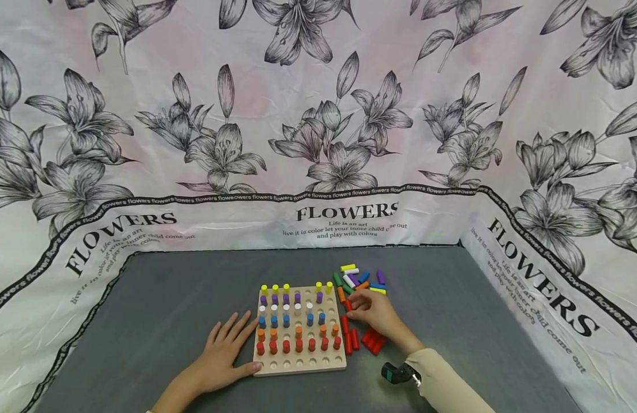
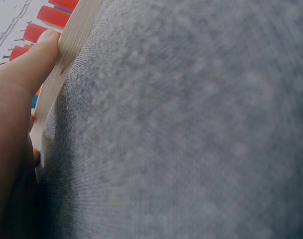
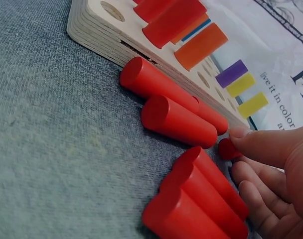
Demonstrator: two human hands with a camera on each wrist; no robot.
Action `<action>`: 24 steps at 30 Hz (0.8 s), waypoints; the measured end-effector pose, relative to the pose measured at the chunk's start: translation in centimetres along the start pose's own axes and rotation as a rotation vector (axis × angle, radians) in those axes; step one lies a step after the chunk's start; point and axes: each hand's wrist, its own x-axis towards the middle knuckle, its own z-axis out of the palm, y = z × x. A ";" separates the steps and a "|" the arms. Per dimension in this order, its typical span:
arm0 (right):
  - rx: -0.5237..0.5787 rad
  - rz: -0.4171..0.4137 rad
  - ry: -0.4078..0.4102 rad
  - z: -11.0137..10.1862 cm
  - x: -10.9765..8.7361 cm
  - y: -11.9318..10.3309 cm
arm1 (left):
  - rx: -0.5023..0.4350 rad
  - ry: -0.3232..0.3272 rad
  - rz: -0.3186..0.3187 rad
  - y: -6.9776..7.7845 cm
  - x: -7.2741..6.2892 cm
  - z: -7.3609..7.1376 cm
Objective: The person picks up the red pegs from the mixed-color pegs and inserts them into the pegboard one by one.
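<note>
A wooden peg board (image 1: 287, 367) holds rows of red, orange, blue, white, purple and yellow pegs, with some holes bare. My left hand (image 1: 220, 355) lies spread along its left side, the thumb on the near left corner; the left wrist view shows this thumb (image 2: 42, 55) at the board's edge. To the right of the board, my right hand (image 1: 376, 311) pinches a red peg (image 3: 227, 149) between thumb and fingers, low over the table. Close by, several red pegs (image 3: 179, 122) lie loose along the board's right side.
Beyond my right hand, loose green, white, purple, blue, orange and yellow pegs (image 1: 348, 267) lie heaped near the board's far right corner. A grey cloth (image 1: 169, 298) covers the table. Flower-printed fabric (image 1: 236, 223) hangs behind and at both sides.
</note>
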 end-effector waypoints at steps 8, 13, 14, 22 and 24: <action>0.080 0.022 -0.032 -0.3 -0.2 0.4 | 0.003 0.004 -0.004 -0.2 0.0 0.2; 0.105 0.014 -0.050 -0.5 0.1 0.4 | 0.010 0.011 -0.014 -0.4 0.0 0.3; 0.109 0.020 -0.055 -0.5 0.1 0.4 | 0.008 0.009 -0.014 -0.4 0.1 0.3; 0.143 0.016 -0.071 -0.9 -0.1 0.4 | 0.000 -0.019 -0.017 -0.3 0.1 0.2; 0.149 0.006 -0.069 -0.8 -0.3 0.3 | 0.001 -0.021 -0.017 -0.3 0.1 0.3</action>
